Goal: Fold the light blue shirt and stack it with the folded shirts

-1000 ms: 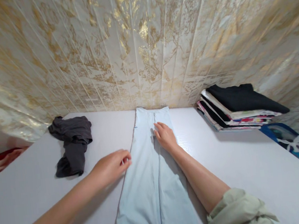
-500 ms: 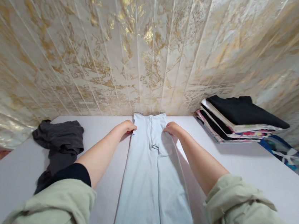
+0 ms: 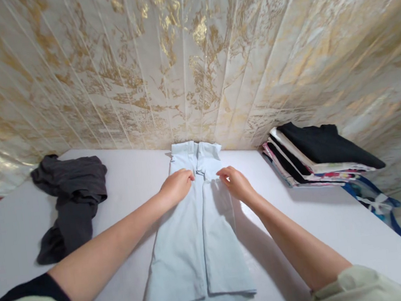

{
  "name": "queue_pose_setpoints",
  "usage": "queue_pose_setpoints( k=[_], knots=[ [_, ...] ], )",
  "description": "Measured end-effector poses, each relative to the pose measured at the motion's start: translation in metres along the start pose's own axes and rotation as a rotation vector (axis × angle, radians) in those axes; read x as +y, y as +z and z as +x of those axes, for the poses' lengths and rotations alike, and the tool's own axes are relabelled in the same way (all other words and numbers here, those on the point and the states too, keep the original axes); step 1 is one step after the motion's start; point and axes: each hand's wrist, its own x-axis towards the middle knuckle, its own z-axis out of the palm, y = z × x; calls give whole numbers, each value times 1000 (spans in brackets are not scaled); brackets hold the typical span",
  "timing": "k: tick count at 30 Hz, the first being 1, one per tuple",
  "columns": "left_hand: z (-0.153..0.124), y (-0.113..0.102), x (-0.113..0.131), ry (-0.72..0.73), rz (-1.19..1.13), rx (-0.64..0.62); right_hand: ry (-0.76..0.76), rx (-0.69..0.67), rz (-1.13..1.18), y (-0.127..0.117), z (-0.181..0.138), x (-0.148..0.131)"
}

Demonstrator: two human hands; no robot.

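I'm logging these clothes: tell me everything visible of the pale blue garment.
The pale blue garment looks like plain cloth, lightly creased, with a small dark mark near its far left edge. It lies lengthwise on the white table, narrow far end, wider near hem showing layers, a dark line down its middle. The left hand is over its left side, the right hand at its right edge; contact is unclear.

Pale-blue trousers (image 3: 179, 254), gold-patterned curtain (image 3: 119, 73)

Apparently a room in a home
A gold-patterned curtain (image 3: 192, 74) hangs behind a white desk (image 3: 133, 163) bearing pale-blue trousers (image 3: 179, 249), a stack of folded clothes (image 3: 316, 147) and a crumpled dark garment (image 3: 79, 181).
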Motion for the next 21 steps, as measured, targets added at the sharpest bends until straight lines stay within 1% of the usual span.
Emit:
queue_pose_setpoints(
  k=[1, 3, 5, 8, 11, 14, 16, 18, 21],
  knots=[
    [-6, 5, 4, -1, 38, -60, -29, -46, -52, 2, -11, -6],
    [-11, 14, 8, -5, 119, -103, -75, -104, -152, 9, -25, -16],
    [-6, 20, 7, 1, 157, -72, -93, -112, -227, 17, -29, -22],
    [3, 21, 5, -18, 134, -25, -78, -90, -259, 24, -24, -26],
    [5, 20, 8, -19, 114, -16, -93, -112, -233, 14, -26, -28],
    [5, 22, 13, -49, 7, 21, -132, -134, -189, -3, -44, -35],
    [10, 27, 16, -122, -62, 26, -144, -168, -149, -13, -64, -42],
    [20, 32, 18, -205, -78, 21, -145, -196, -116, -18, -85, -49],
    [41, 38, 20, -306, -73, 42, -76, -159, -91, -18, -112, -53]
  ],
)
